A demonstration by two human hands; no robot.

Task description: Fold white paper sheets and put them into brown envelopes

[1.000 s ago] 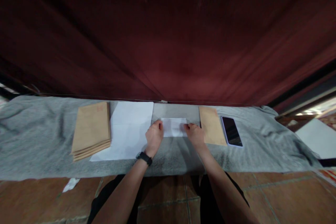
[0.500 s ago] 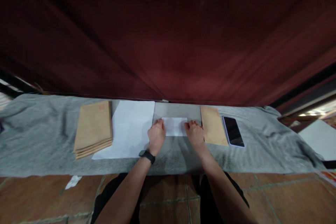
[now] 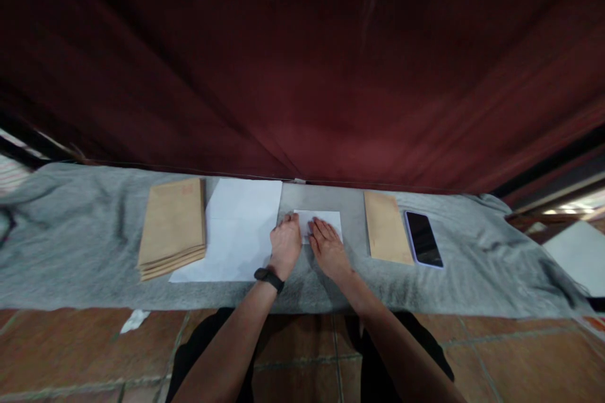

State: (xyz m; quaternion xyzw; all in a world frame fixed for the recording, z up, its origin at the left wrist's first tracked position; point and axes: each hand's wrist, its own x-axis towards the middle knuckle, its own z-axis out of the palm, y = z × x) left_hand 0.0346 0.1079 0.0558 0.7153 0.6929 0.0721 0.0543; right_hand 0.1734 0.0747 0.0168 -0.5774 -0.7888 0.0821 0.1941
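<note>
Head view: slip [image 3: 334, 218] of white paper lies on the grey cloth [image 3: 477, 258], between the sheets [image 3: 239, 233] and the lone envelope [image 3: 387, 227]. Left hand [image 3: 285, 245]: fingers curled in, tips at the slip's left end; can't tell if they pinch it. Right hand [image 3: 329, 254]: opened out, fingers extended and slightly spread, palm down over the slip's middle, gripping nothing. Envelope stack [image 3: 172, 220] sits left of the sheets, beside them. Phone [image 3: 424, 239] lies just right of the lone envelope. Watch [image 3: 269, 278] on left wrist. Red curtain [image 3: 302, 88] behind.
</note>
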